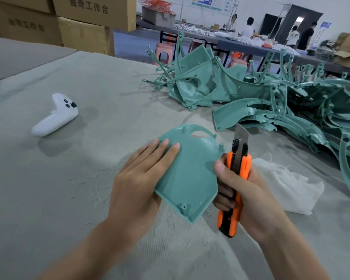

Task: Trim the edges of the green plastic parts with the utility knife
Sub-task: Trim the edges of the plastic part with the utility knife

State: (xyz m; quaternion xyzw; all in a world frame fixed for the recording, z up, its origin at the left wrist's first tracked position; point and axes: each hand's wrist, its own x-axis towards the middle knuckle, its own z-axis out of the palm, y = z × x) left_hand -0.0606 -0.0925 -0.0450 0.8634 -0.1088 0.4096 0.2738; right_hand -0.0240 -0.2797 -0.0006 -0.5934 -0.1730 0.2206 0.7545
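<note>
Far left, a white controller (55, 116) lies idle on the grey table cover (49, 188), well apart from the work. Now the left hand (137, 178): fingers laid straight and flat across the upper left face of the green plastic part (190, 178), thumb hidden beneath, so I can't say whether it pinches. The part sits front and centre, and its near corner looks raised off the cover. Just beside its right edge is the utility knife (235, 178), with the right hand (249, 193) clenched round the orange handle and the thumb up along the body. The blade is run well out, pointing up and away. Whether it touches the edge, I cannot tell.

Here is the worry: flat fingers give little hold, so a hard stroke could skid or rock the part. A blade out that far may flex or snap. A slip leftward would head for those fingertips.

Further right lie a white cloth (287, 184) and the heap of green parts (291, 110) — snag hazards if the knife overshoots.
</note>
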